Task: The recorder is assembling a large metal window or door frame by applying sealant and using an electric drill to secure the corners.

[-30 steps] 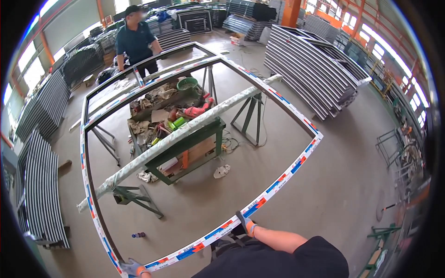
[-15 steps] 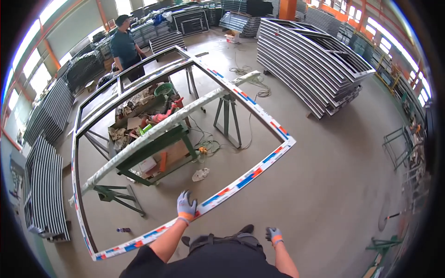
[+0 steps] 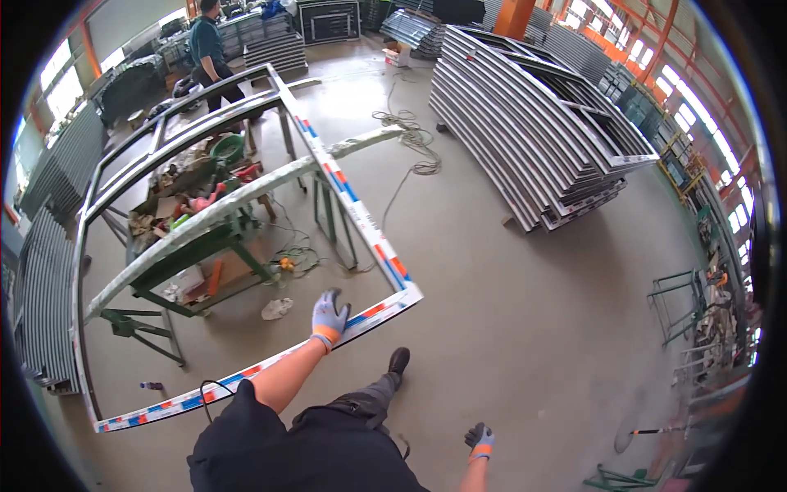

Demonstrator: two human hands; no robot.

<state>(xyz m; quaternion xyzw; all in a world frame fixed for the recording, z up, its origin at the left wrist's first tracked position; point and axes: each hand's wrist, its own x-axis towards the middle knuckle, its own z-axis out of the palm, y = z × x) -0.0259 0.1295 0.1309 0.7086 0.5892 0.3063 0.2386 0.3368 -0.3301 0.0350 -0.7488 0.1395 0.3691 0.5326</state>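
Observation:
A large rectangular metal window or door frame [image 3: 375, 244], covered in white film with red and blue print, lies raised on supports. My left hand [image 3: 329, 316], in a grey and orange glove, is over its near rail close to the near right corner. The fingers stretch forward past the rail and the thumb is apart; whether the palm touches the rail cannot be told. My right hand [image 3: 480, 440], gloved alike, hangs low on the right with loosely bent fingers and nothing visible in it.
A wrapped support bar [image 3: 246, 195] crosses beneath the frame on green trestles [image 3: 143, 328]. A cluttered green worktable [image 3: 205, 266] stands inside its outline. Stacked frames [image 3: 533, 131] rise at the right. Cables [image 3: 422, 148] lie on the floor. Another person [image 3: 211, 53] is at the far left.
I have stepped and turned rightward, so the frame sits farther left in view. My left hand is nearer the frame's near right corner. The other person has shifted and is mid-stride.

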